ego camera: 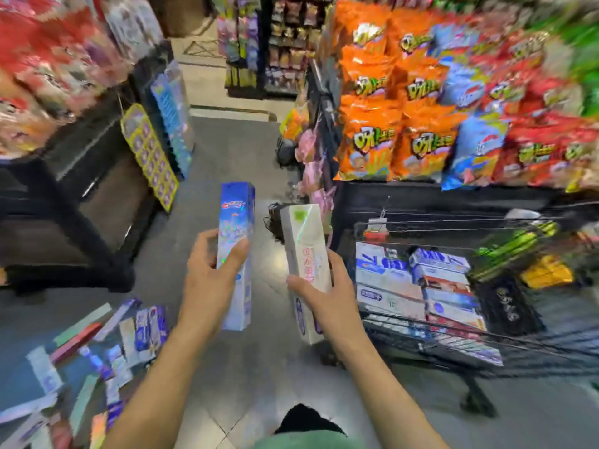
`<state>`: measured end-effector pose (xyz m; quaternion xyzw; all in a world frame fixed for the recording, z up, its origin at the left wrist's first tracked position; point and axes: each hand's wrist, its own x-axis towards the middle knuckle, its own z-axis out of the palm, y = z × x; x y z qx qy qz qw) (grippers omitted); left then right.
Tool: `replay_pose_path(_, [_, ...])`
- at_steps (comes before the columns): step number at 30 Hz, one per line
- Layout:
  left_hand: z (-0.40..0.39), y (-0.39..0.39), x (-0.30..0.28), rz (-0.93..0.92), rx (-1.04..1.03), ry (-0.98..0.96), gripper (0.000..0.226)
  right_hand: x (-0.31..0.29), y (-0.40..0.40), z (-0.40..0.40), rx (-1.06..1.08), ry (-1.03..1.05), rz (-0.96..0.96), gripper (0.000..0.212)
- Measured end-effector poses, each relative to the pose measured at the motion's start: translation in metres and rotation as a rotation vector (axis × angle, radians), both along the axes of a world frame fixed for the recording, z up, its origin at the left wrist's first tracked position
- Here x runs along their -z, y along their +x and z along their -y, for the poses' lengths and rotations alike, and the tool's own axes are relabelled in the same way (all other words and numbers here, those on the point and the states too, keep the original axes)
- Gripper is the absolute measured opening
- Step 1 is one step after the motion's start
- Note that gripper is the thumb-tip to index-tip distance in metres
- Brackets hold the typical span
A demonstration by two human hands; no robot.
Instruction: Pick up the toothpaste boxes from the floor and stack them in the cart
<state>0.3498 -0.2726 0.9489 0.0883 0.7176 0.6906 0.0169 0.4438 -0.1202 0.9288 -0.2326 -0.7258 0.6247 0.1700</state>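
left hand (pixel 207 270): fingers grip tall blue toothpaste box (pixel 236 228), frame centre | right hand (pixel 327 296): fingers grip white toothpaste box (pixel 303 244) | black wire cart (pixel 518 348) right, holding stacked boxes (pixel 418 286) | loose boxes (pixel 97 351) on floor, lower left

A blue toothpaste box (pixel 236 241) stands nearly upright in the air, gripped low on its length. Beside it a white toothpaste box (pixel 304 254) tilts slightly left, also held. More toothpaste boxes (pixel 97 361) lie scattered on the floor at lower left. Others sit stacked flat (pixel 418 286) inside the black wire cart (pixel 453 361).
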Motion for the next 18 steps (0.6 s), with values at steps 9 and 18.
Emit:
replay_pose_path(9, [-0.178,-0.021,0.014,0.088,0.277,-0.150,0.013,0.033,0.033,-0.155,0.272,0.009,0.092,0.055])
replay_pose_path(18, [-0.320,-0.031,0.045,0.100,0.563,-0.238,0.013,0.048,0.084,-0.265,0.539,0.132,0.257,0.048])
